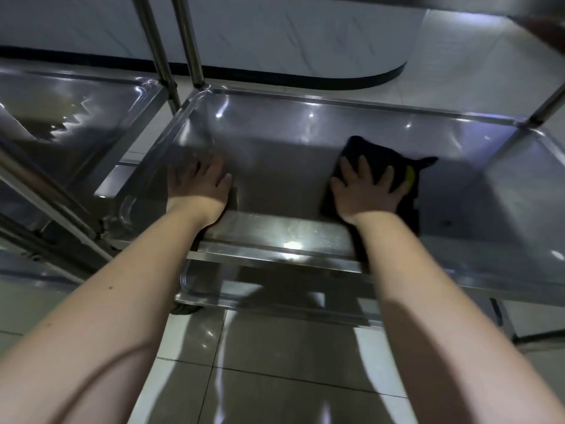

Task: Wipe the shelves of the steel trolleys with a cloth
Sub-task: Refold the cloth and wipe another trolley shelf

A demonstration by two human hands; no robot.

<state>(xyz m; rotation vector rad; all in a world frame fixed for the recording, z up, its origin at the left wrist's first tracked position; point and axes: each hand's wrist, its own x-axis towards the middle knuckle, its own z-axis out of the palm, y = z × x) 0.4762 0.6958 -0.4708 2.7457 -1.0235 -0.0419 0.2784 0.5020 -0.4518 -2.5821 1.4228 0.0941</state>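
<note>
A steel trolley shelf with a raised rim lies in front of me, shiny and reflective. My right hand presses flat, fingers spread, on a dark cloth with a yellow tag, right of the shelf's middle. My left hand rests flat on the bare shelf near its left end, fingers straight. Both forearms reach over the shelf's near rim. Part of the cloth is hidden under my right hand and wrist.
A second steel trolley shelf stands to the left, close beside the first. Upright steel posts rise at the shelves' far corners. A lower shelf shows beneath. Tiled floor lies below, and a white counter with a dark base behind.
</note>
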